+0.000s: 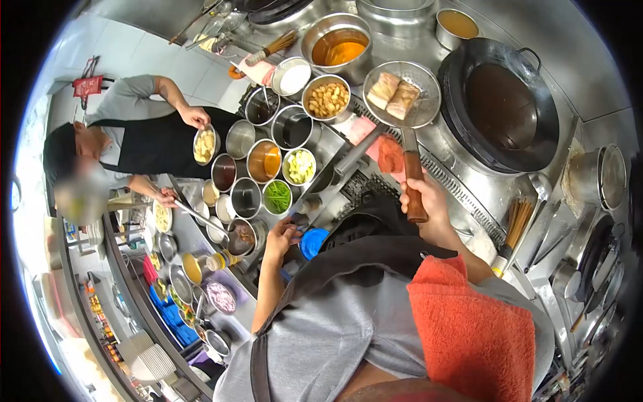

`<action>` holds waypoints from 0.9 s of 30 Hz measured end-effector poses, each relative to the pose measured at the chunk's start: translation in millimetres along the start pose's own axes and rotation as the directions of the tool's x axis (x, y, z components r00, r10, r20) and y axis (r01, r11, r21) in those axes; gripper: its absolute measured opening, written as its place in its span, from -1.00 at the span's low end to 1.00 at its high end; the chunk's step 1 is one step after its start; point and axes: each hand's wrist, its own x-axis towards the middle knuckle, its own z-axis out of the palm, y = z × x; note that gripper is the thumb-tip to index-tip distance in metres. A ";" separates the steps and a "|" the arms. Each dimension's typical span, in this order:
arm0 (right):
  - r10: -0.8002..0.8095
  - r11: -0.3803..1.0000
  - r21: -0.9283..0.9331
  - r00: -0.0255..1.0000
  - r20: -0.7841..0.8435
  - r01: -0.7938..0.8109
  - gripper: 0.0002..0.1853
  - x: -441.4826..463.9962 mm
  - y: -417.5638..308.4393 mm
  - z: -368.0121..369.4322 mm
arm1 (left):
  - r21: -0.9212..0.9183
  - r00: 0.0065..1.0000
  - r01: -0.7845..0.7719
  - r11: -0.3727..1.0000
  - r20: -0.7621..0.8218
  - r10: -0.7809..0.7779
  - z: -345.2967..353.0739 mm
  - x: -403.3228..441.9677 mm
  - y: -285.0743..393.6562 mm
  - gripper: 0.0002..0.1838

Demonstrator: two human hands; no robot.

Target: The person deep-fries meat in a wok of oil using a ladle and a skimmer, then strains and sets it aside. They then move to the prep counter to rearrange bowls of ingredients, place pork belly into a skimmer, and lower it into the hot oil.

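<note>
Steel range surface (479, 185) lies beneath a strainer (424, 95) bearing two pale slabs (403, 100), just left of the wok (502, 107), its wooden handle (415, 191) enclosed by the right hand (431, 199) and best kept level against slippage; the left hand (284, 236) is half-curled, any hold undeterminable.

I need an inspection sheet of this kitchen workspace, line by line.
Surface: steel counter, crowded; a wok of dark liquid at the right.
Job's things: strainer bearing two pale food chunks.
Clutter: metal pots packed closely, several holding food or liquid.
Hands: right hand grips the strainer's wooden handle; left hand near a blue object, grip unclear.
Cables: nothing seen.
Surroundings: co-worker holding a ladle.
</note>
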 end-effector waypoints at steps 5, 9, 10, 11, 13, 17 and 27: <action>-0.056 0.990 0.118 0.986 -0.156 0.075 -0.75 50.0 36.8 19.2 | -0.012 0.971 -0.098 0.995 0.218 0.099 26.3 27.2 37.2 -0.55; -0.071 0.997 0.030 0.985 -0.159 0.076 -0.74 62.0 45.8 40.5 | -0.099 0.872 -0.093 0.991 0.473 0.129 79.2 38.8 99.1 -0.48; -0.069 0.997 0.012 0.987 -0.148 0.072 -0.76 60.7 43.5 44.0 | -0.173 0.822 0.005 0.985 0.562 0.095 91.1 51.4 102.7 -0.46; -0.068 0.998 -0.011 0.988 -0.139 0.068 -0.77 59.3 42.2 44.9 | -0.237 0.758 0.111 0.965 0.649 0.072 102.4 63.6 105.7 -0.42; -0.044 0.992 -0.122 0.996 -0.080 0.034 -0.75 61.8 47.2 34.7 | -0.276 0.670 0.252 0.928 0.742 0.039 126.9 73.3 120.8 -0.43; -0.051 0.915 -0.402 0.998 -0.045 0.028 -0.65 36.1 34.1 29.1 | -0.259 0.558 0.441 0.860 0.829 -0.036 150.6 68.4 137.7 -0.52; -0.248 0.816 -0.577 0.915 -0.319 0.020 -0.68 -52.0 15.1 -37.2 | -0.277 0.568 0.499 0.821 0.820 -0.069 187.1 114.9 106.8 -0.73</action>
